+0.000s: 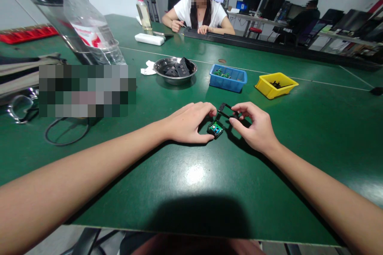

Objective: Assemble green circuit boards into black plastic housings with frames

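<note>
My left hand (pixel 191 123) rests on the green table, its thumb and curled fingers around a small black housing (pixel 212 134). In that housing a green circuit board (pixel 216 127) with blue and white parts faces up. Just to the right, my right hand (pixel 255 127) pinches a thin black rectangular frame (pixel 223 107) between thumb and fingers. The frame is tilted and held above the table, close to the housing's far side. My right fingers cover part of it.
Beyond my hands stand a steel bowl (pixel 176 80) of black covers, a blue bin (pixel 227 82) with green boards and a yellow bin (pixel 267 91) with black pieces. Bottles (pixel 89 28) and a cable loop (pixel 67 143) are at left. Across the table sits a person (pixel 206 12).
</note>
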Available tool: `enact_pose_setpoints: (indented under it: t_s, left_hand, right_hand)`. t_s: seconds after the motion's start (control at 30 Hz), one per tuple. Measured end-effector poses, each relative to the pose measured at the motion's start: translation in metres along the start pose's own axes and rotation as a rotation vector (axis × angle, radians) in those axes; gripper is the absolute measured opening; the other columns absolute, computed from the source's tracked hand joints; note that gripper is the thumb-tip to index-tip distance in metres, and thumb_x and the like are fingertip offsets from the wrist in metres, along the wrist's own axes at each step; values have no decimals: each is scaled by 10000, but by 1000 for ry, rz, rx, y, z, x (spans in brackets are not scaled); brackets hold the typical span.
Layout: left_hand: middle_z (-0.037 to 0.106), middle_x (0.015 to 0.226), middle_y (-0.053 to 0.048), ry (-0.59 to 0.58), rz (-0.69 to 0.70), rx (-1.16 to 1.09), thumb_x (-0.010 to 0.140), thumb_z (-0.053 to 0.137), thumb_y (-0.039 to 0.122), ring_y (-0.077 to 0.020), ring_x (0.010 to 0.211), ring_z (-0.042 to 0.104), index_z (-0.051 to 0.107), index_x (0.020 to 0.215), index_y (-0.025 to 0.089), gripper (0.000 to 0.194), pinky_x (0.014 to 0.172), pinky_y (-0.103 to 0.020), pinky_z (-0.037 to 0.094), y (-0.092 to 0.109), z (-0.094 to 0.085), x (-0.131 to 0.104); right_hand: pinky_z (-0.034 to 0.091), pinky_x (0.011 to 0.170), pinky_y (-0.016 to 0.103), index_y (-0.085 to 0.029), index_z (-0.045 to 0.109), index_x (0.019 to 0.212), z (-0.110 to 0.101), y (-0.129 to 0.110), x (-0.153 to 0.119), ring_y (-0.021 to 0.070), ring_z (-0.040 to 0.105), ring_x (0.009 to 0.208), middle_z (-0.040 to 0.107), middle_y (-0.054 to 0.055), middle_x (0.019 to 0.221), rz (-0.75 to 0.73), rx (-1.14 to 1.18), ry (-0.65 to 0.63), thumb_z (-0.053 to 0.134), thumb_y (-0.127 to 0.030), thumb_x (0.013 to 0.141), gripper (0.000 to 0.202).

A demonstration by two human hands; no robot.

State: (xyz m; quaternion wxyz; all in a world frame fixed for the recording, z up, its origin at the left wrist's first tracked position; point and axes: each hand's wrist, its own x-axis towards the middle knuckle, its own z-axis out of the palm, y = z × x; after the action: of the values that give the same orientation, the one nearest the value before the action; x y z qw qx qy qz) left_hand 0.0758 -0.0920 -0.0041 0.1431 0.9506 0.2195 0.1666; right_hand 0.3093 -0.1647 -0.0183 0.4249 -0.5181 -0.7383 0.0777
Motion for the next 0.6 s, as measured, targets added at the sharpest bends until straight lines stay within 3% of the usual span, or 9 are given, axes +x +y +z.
enact_pose_setpoints:
  t_s: [0.1, 0.23, 0.43, 0.6]
  left_hand:
    - [665, 1093, -84, -34, 25, -20, 844, 697, 391, -251, 986, 618, 550, 1186, 168, 434, 858, -354, 445, -1, 1, 0]
    - [657, 1100, -93, -49, 40, -56, 903, 652, 425, -244, 1011, 604, 596, 1072, 172, 309, 871, -351, 443, -6, 4, 1]
    - [661, 974, -60, -5, 36, -71, 848, 714, 581, -216, 895, 601, 608, 983, 179, 437, 780, -312, 424, -9, 7, 3]
    - [684, 1025, -66, 7, 24, -82, 803, 751, 612, -226, 920, 623, 603, 1090, 186, 534, 798, -316, 438, -8, 7, 1]
  right_hand:
    - [543, 742, 345, -215, 635, 1034, -1, -4, -2, 195, 645, 799, 710, 54, 968, -101, 51, -34, 677, -260, 845, 199]
    - [549, 731, 342, -232, 587, 985, -2, -8, -3, 205, 653, 832, 704, 55, 967, -189, 62, -111, 688, -256, 823, 193]
    - [561, 725, 332, -242, 548, 983, 0, -10, -4, 217, 682, 888, 712, 63, 978, -263, 62, -148, 687, -211, 793, 237]
    - [579, 785, 352, -245, 557, 1014, 1, -7, -5, 227, 707, 939, 734, 73, 1033, -286, 58, -181, 691, -236, 811, 243]
